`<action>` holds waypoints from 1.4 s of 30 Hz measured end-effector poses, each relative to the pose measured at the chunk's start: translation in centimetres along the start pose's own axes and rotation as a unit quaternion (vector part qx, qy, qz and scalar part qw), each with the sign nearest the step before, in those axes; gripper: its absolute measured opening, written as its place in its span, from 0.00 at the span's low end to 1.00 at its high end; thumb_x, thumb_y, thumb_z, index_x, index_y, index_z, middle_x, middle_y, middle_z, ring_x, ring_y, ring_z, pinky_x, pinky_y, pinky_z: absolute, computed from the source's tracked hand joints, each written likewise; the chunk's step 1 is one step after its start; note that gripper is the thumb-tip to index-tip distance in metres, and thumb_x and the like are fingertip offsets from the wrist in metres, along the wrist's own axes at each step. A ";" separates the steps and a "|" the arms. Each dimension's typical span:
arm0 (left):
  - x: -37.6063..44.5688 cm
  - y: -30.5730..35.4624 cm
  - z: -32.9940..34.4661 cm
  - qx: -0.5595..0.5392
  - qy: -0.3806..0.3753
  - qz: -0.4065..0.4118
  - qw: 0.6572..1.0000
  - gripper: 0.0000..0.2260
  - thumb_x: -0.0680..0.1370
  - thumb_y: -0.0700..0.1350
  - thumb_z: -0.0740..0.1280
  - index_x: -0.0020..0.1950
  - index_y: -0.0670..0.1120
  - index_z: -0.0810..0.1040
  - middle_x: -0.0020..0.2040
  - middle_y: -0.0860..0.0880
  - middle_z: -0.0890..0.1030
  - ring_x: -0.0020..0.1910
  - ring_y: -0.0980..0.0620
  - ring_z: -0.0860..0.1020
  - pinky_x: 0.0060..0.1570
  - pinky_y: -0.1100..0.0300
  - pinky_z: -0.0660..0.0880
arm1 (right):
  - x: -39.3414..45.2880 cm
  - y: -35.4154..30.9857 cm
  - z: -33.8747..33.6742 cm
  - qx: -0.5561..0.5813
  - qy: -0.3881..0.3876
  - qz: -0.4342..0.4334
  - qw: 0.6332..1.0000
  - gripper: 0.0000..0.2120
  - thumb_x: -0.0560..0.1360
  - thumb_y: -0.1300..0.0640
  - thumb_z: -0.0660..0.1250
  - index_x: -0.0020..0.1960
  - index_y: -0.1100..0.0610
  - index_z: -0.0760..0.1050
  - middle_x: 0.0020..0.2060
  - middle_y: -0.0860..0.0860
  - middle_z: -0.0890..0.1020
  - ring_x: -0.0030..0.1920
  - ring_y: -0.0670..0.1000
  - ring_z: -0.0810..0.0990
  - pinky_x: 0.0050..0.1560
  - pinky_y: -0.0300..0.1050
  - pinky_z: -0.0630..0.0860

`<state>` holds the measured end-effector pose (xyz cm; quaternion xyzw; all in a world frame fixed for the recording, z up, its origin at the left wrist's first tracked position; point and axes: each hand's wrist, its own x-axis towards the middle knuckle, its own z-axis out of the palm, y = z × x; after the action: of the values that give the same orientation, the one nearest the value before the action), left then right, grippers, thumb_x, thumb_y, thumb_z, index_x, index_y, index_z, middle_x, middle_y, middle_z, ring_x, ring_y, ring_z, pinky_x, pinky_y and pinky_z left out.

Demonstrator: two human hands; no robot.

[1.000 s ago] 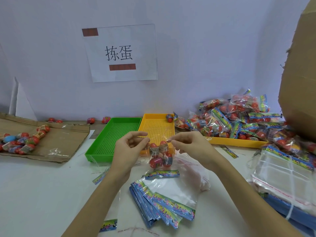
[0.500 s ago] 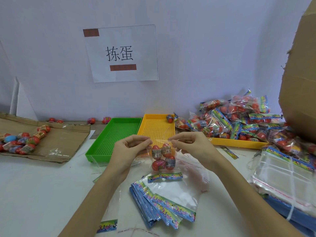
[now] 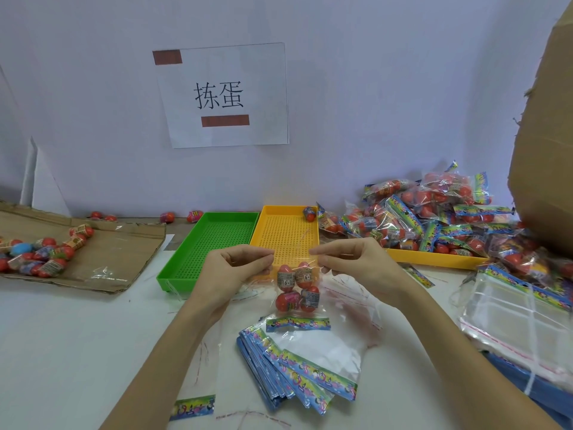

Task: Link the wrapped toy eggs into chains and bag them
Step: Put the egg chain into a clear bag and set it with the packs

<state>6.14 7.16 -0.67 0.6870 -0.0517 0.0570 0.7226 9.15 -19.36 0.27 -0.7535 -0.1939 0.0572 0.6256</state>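
Observation:
A clear plastic bag hangs between my hands above the white table, with several red wrapped toy eggs inside it and a colourful printed strip at its bottom edge. My left hand pinches the bag's top edge on the left, and my right hand pinches it on the right. Loose wrapped eggs lie on a flattened cardboard sheet at the far left.
A green tray and a yellow tray stand behind my hands. Filled bags pile up at the right on another yellow tray. A fan of flat bags lies near me, clear bags at right, a cardboard box beyond.
Both hands have moved slightly closer to me and lower with the bag, which now hangs a little lower over the flat bags. Their pinch on the top edge is unchanged.

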 end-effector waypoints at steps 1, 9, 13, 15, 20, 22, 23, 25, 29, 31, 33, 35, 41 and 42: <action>0.0 0.1 -0.1 0.012 -0.005 0.008 1.000 0.09 0.69 0.41 0.79 0.49 0.43 0.89 0.46 0.40 0.88 0.45 0.47 0.87 0.49 0.63 0.81 | 0.0 0.0 -0.1 0.008 0.000 -0.003 1.000 0.09 0.76 0.59 0.75 0.55 0.53 0.87 0.45 0.54 0.87 0.45 0.51 0.85 0.50 0.40 0.81; -0.1 0.2 -0.6 0.087 -0.034 0.066 0.993 0.08 0.74 0.34 0.77 0.48 0.47 0.90 0.45 0.43 0.88 0.47 0.50 0.86 0.50 0.65 0.80 | -0.1 0.3 -0.4 0.003 -0.010 -0.017 1.000 0.09 0.78 0.64 0.71 0.50 0.53 0.88 0.47 0.54 0.88 0.49 0.50 0.85 0.51 0.37 0.80; -0.1 0.2 -0.7 0.130 -0.032 0.107 0.985 0.10 0.75 0.29 0.74 0.46 0.44 0.90 0.47 0.46 0.87 0.47 0.50 0.85 0.51 0.62 0.81 | -0.2 0.0 -0.5 -0.019 -0.018 -0.015 1.000 0.11 0.78 0.66 0.70 0.50 0.53 0.88 0.45 0.53 0.88 0.48 0.49 0.86 0.52 0.37 0.80; -0.2 0.4 -0.6 0.164 -0.037 0.127 0.977 0.09 0.75 0.30 0.75 0.47 0.43 0.90 0.48 0.47 0.87 0.47 0.52 0.85 0.49 0.64 0.80 | -0.2 -0.1 -0.5 -0.038 -0.019 -0.018 0.999 0.12 0.78 0.66 0.70 0.50 0.52 0.88 0.46 0.53 0.87 0.50 0.50 0.86 0.55 0.40 0.81; -0.4 0.6 -0.6 0.218 -0.044 0.153 0.963 0.09 0.77 0.29 0.72 0.49 0.41 0.89 0.50 0.47 0.85 0.47 0.57 0.84 0.49 0.68 0.78 | 0.0 -0.5 -0.4 -0.088 -0.010 -0.017 0.996 0.14 0.78 0.68 0.69 0.49 0.52 0.89 0.48 0.48 0.87 0.50 0.48 0.85 0.57 0.47 0.82; -0.4 0.6 -0.6 0.223 -0.047 0.144 0.963 0.11 0.78 0.29 0.71 0.49 0.42 0.89 0.51 0.48 0.85 0.48 0.55 0.84 0.50 0.67 0.79 | -0.1 -0.7 -0.3 -0.106 -0.005 -0.021 0.994 0.14 0.78 0.67 0.69 0.49 0.52 0.89 0.49 0.46 0.86 0.51 0.48 0.84 0.57 0.49 0.82; -0.3 0.6 -0.6 0.221 -0.050 0.141 0.964 0.10 0.78 0.30 0.71 0.49 0.42 0.89 0.50 0.49 0.85 0.49 0.54 0.84 0.50 0.67 0.79 | -0.1 -0.8 -0.3 -0.112 -0.002 -0.023 0.993 0.14 0.79 0.67 0.69 0.49 0.52 0.89 0.49 0.45 0.86 0.52 0.47 0.83 0.57 0.49 0.82; -0.3 0.6 -0.5 0.205 -0.044 0.131 0.969 0.03 0.77 0.36 0.75 0.47 0.43 0.89 0.48 0.51 0.85 0.48 0.53 0.84 0.48 0.66 0.79 | -0.1 -1.1 -0.1 -0.112 0.006 -0.026 0.993 0.15 0.79 0.68 0.67 0.49 0.53 0.89 0.50 0.45 0.86 0.53 0.47 0.83 0.58 0.50 0.81; -0.3 0.5 -0.1 0.242 0.015 0.160 0.957 0.14 0.70 0.52 0.78 0.41 0.42 0.82 0.47 0.48 0.83 0.48 0.49 0.82 0.48 0.58 0.80 | -0.2 -1.7 0.8 -0.084 0.004 -0.034 0.996 0.16 0.79 0.71 0.65 0.48 0.56 0.89 0.49 0.48 0.86 0.54 0.49 0.83 0.58 0.46 0.81; -0.5 0.5 0.4 0.248 0.013 0.169 0.954 0.16 0.70 0.54 0.78 0.46 0.45 0.79 0.54 0.52 0.83 0.54 0.55 0.81 0.52 0.61 0.78 | -0.3 -2.1 1.5 -0.088 -0.010 -0.052 0.995 0.16 0.78 0.71 0.65 0.47 0.56 0.89 0.48 0.47 0.86 0.54 0.48 0.83 0.58 0.46 0.81; -0.7 0.4 0.9 0.229 -0.052 0.131 0.963 0.17 0.70 0.54 0.79 0.55 0.50 0.81 0.55 0.55 0.85 0.57 0.57 0.82 0.55 0.62 0.80 | -0.2 -2.4 2.2 -0.100 -0.024 -0.077 0.992 0.16 0.78 0.71 0.65 0.47 0.56 0.89 0.48 0.46 0.86 0.53 0.48 0.83 0.57 0.46 0.81; -0.6 0.1 1.3 0.218 -0.108 0.093 0.966 0.17 0.70 0.54 0.80 0.56 0.52 0.84 0.50 0.53 0.87 0.52 0.54 0.85 0.52 0.59 0.82 | -0.1 -2.4 2.8 -0.100 -0.027 -0.093 0.990 0.17 0.78 0.71 0.64 0.49 0.56 0.88 0.49 0.47 0.86 0.53 0.48 0.83 0.55 0.46 0.82; -0.1 -0.1 1.1 0.104 0.024 0.050 0.993 0.08 0.70 0.52 0.80 0.46 0.51 0.88 0.47 0.51 0.88 0.49 0.51 0.86 0.46 0.57 0.82 | 0.1 -1.8 2.6 -0.033 0.016 -0.043 0.998 0.11 0.83 0.59 0.67 0.64 0.55 0.81 0.50 0.52 0.87 0.51 0.51 0.86 0.55 0.49 0.84; -0.1 -0.2 1.2 0.079 0.049 0.036 0.995 0.09 0.70 0.52 0.81 0.46 0.50 0.88 0.48 0.50 0.88 0.50 0.49 0.86 0.48 0.54 0.83 | 0.1 -1.7 2.5 -0.049 0.003 -0.027 0.998 0.11 0.82 0.54 0.68 0.64 0.53 0.81 0.50 0.50 0.87 0.51 0.50 0.86 0.55 0.48 0.84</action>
<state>6.11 5.95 -0.78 0.7362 -0.0361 0.1208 0.6649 8.00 -16.79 1.43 -0.7777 -0.2152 0.0282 0.5900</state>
